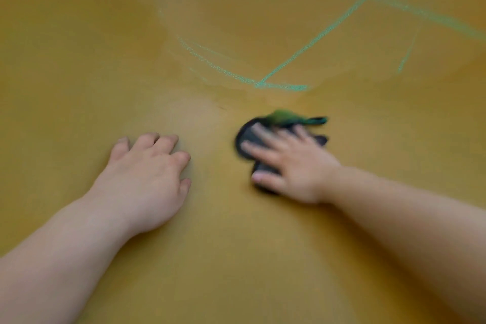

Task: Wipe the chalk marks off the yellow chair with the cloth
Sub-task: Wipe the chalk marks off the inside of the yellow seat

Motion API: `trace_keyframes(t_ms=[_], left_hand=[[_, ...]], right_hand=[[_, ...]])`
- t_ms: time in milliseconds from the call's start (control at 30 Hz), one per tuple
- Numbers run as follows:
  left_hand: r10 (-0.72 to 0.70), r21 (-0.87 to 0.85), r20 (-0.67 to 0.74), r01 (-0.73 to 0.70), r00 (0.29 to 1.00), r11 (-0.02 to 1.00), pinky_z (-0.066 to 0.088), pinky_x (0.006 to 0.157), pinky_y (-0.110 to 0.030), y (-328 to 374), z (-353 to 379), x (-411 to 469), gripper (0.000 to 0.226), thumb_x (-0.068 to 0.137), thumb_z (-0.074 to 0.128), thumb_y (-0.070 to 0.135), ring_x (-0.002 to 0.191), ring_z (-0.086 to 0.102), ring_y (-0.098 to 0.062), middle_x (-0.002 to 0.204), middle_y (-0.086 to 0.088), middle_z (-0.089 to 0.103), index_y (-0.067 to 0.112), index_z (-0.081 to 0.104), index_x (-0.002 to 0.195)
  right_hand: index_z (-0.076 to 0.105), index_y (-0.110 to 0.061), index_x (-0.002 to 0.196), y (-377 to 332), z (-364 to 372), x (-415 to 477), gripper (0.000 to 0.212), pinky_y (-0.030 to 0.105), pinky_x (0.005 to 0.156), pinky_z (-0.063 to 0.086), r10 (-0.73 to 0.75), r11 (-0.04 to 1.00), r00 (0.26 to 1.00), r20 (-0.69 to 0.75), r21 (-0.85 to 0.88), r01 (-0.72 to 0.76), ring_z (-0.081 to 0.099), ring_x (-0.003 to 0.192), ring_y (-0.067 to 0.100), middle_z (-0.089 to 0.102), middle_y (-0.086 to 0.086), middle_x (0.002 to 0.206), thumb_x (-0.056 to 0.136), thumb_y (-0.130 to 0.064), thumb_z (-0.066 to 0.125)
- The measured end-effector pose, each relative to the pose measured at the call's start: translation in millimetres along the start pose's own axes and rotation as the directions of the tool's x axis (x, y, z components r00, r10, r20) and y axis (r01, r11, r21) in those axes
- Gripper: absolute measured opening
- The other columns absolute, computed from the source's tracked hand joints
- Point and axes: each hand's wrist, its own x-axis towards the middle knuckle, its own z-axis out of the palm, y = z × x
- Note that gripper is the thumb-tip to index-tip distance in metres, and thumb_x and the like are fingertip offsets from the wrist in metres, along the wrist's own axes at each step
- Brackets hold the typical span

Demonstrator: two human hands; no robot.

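Head view, blurred by motion: yellow chair (pixel 79 60) surface throughout. Green chalk marks (pixel 310 45) on far half, a loop and crossing strokes, faint at upper left. Dark cloth (pixel 246 137) with green smear near closest stroke, pressed flat under right hand (pixel 292 163), fingers spread and straight. Apart from cloth, left hand (pixel 150 173) palm down on bare yellow, fingers loosely bent, nothing held.

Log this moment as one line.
right hand: pressing cloth flat on yellow chair | left hand: resting on chair | chalk marks: unwiped, beyond cloth
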Motion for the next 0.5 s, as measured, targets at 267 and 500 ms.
trace_keyframes(t_ms=[267,500], left_hand=[[0.011,0.01,-0.032,-0.01,0.999,1.0,0.029,0.11,-0.05,3,-1,3,0.046,0.096,0.029,0.05,0.137,0.028,-0.024,0.149,0.002,0.034,0.029,0.046,0.134],[0.027,0.007,-0.052,-0.026,0.998,1.0,0.033,0.107,-0.047,-3,1,5,0.044,0.097,0.028,0.045,0.136,0.03,-0.022,0.15,0.007,0.035,0.032,0.048,0.133]], right_hand=[[-0.01,-0.039,0.161,14,-4,25,0.093,0.065,0.12,-0.013,0.498,0.863,0.867,-0.012,0.101,-0.494,-0.022,0.155,0.034,-0.028,0.003,0.168,0.081,-0.087,-0.003],[-0.003,-0.05,0.159,-89,-2,-11,0.081,0.052,0.122,-0.02,-0.128,0.957,0.986,0.109,0.275,0.094,-0.022,0.156,0.019,-0.019,-0.013,0.169,0.086,-0.083,0.007]])
